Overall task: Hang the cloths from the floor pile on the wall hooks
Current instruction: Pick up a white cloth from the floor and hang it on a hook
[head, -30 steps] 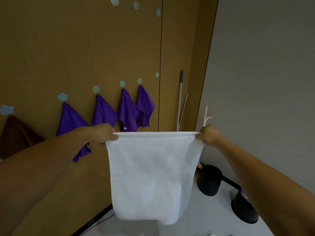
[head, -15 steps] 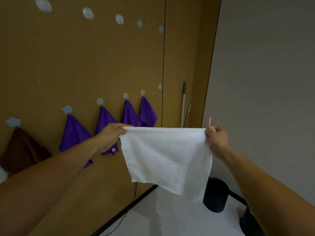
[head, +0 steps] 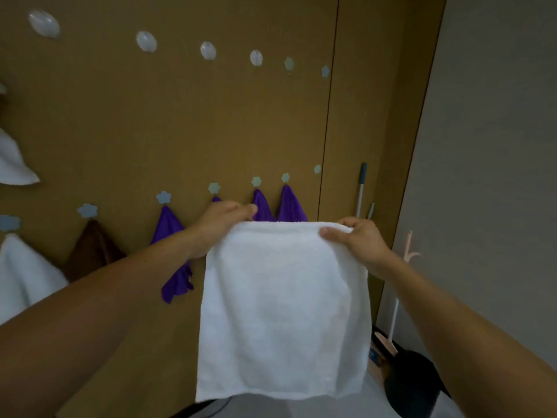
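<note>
The person holds a white cloth (head: 283, 309) up in the middle of the frame, in front of the brown wall (head: 211, 116). The left hand (head: 224, 220) grips the top left corner with its fingers curled round the edge. The right hand (head: 358, 241) pinches the top right corner, thumb on the front and fingers behind. The top edge is pulled straight and flat. The rest hangs down loose, and its bottom edge ends near the bottom of the frame.

A small blue patch (head: 373, 356) low on the right, just past the cloth's side edge, is too blurry to read.

Behind the cloth is a row of flower hooks (head: 164, 197) with purple cloths (head: 171, 254), a brown cloth (head: 90, 251) and a hung white cloth (head: 21, 273) at the left edge. One small hook (head: 317, 168) at the right end of the row is bare. Higher up, the round hooks (head: 146, 41) are bare too. A mop handle (head: 361, 188) leans in the corner by the grey wall (head: 497, 146), and a black bin (head: 413, 381) sits at the lower right.
</note>
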The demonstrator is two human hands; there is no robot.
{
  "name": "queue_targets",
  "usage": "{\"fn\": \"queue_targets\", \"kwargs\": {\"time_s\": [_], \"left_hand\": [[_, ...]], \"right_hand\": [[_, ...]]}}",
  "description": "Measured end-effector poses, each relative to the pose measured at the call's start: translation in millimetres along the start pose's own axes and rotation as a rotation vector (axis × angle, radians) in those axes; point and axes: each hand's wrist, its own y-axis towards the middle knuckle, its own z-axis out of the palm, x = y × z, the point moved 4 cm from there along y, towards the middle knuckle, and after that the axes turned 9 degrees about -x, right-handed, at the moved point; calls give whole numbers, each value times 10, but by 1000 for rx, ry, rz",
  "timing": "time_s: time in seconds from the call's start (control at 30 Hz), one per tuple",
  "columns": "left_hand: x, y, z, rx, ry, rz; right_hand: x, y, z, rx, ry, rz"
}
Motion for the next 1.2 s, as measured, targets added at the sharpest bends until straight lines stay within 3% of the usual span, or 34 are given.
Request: {"fn": "queue_targets", "kwargs": {"time_s": [0.13, 0.3, 0.5, 0.6, 0.67, 0.8, 1.0, 1.2], "left_hand": [[34, -208, -207, 177, 293, 30], [128, -380, -803, -64, 231, -86], [196, -399, -1548, -209, 71, -139], [273, -310, -1954, -303, 176, -83], [323, -265, -2236, -322, 335, -20], [457, -130, -2774, -329, 574, 105], [378, 201, -3506, -464, 534, 179], [100, 808, -4082, -661, 675, 325]], "right_hand": [[162, 65, 412, 58, 30, -57], [505, 60, 1054, 130, 155, -153], [1041, 24, 1910, 296, 343, -88], [1334, 34, 2322, 505, 319, -81], [1507, 78, 2595, 546, 269, -102], [1787, 233, 3187, 455, 334, -102], [2316, 547, 3881, 380, 473, -143], [2966, 1168, 4393, 333, 507, -258]]}}
